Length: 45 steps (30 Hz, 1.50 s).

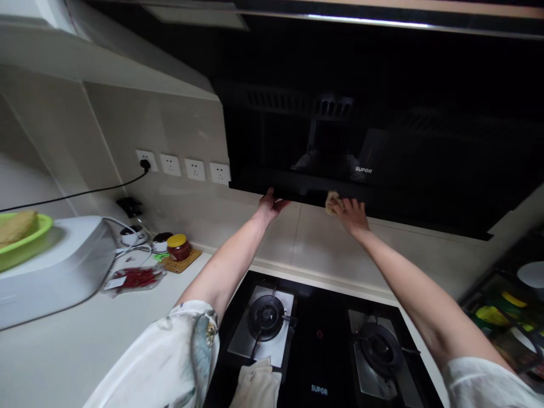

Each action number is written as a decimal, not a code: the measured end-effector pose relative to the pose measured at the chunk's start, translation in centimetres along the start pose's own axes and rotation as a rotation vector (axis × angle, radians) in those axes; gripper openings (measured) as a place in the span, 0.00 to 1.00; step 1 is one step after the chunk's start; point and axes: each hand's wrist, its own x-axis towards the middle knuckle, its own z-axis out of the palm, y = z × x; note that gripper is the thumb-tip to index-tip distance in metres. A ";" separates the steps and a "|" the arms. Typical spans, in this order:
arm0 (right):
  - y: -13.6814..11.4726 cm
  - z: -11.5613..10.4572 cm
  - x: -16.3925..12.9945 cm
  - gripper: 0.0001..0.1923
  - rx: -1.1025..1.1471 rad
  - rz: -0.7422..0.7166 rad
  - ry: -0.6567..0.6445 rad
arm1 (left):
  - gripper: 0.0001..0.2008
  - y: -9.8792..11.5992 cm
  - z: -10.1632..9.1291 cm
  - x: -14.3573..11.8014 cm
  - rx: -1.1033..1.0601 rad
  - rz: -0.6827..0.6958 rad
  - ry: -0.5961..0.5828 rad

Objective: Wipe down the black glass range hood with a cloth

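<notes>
One small tan cloth (332,202) (crumpled) in right hand (352,214), against black hood (382,141).

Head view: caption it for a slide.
Left hand grips the range hood edge; right hand presses a cloth there.

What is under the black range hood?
Under the range hood sits a black gas stove with two burners; a pale cloth covers part of its front edge.
</notes>
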 end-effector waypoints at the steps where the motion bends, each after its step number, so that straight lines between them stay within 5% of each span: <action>1: 1.7 0.3 -0.7 0.33 -0.014 0.026 -0.004 | 0.15 0.0 0.0 0.0 0.003 -0.002 -0.001; 8: 14.7 3.5 -7.3 0.31 -0.084 0.310 0.022 | 0.16 0.2 -0.1 -0.1 0.010 0.014 -0.002; 12: 19.6 4.3 -10.2 0.29 -0.073 0.447 0.033 | 0.15 0.1 -0.1 -0.2 0.020 0.023 0.009; 21: 20.4 4.0 -10.8 0.26 -0.166 0.340 0.075 | 0.12 0.0 1.1 0.1 0.069 0.005 0.051; 28: 21.0 4.9 -13.8 0.25 -0.201 0.255 0.039 | 0.11 0.0 0.2 -2.0 0.040 -0.001 0.039; 33: 22.4 6.9 -16.5 0.22 -0.110 0.246 0.008 | 0.08 -0.9 -2.0 -5.5 -0.013 0.024 -0.024; 39: 25.7 9.0 -21.5 0.16 0.168 0.174 -0.091 | 0.26 -1.5 -5.9 -11.4 -0.019 -0.001 -0.142; 45: 26.3 12.7 -27.2 0.18 0.473 0.137 -0.111 | 0.26 -2.3 -7.9 -17.4 0.089 0.012 -0.039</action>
